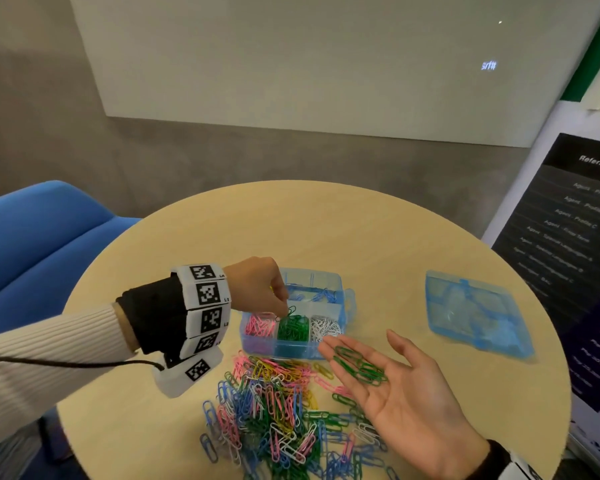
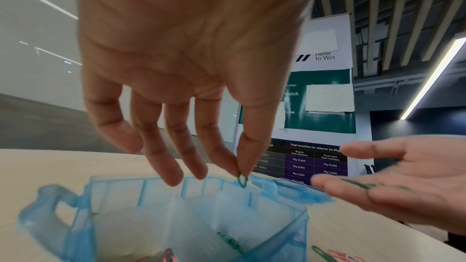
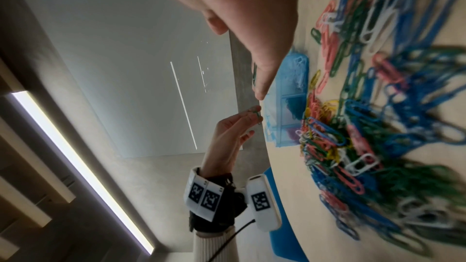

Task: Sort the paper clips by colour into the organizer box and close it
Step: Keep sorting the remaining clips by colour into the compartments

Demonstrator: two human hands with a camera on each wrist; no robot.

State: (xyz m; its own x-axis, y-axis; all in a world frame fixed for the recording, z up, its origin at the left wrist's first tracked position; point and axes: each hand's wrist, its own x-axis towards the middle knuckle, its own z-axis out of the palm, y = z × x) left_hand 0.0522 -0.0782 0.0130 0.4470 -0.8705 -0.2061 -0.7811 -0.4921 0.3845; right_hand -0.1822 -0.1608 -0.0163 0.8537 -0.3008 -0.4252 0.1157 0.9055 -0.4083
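Observation:
A clear blue organizer box stands open in the middle of the round table, with pink, green and white clips in its front compartments and blue clips behind. My left hand hovers over the green compartment and pinches one green paper clip between thumb and forefinger. My right hand lies palm up beside the box, fingers straight, with several green clips resting on the palm. A mixed pile of coloured clips lies in front of the box.
The box's detached blue lid lies on the table to the right. A blue sofa stands left of the table, and a dark printed banner stands at the right edge.

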